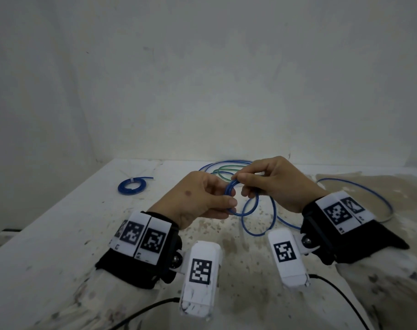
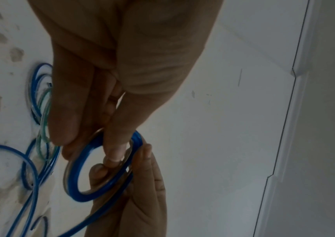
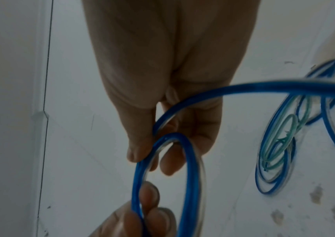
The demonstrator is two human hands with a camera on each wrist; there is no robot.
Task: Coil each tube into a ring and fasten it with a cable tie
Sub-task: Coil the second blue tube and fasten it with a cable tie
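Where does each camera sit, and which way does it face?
Head: above, facing forward and down at the table; both hands and wristbands show.
Left wrist: along the left hand toward the blue tube.
Right wrist: along the right hand toward the same ring.
Shared: all show the ring and the loose tubes.

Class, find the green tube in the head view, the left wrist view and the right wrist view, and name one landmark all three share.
Head: green tube, far table, behind the hands.
Left wrist: left edge, behind the fingers.
Right wrist: right side, inside blue loops.
Shared landmark: the small blue coil both hands hold.
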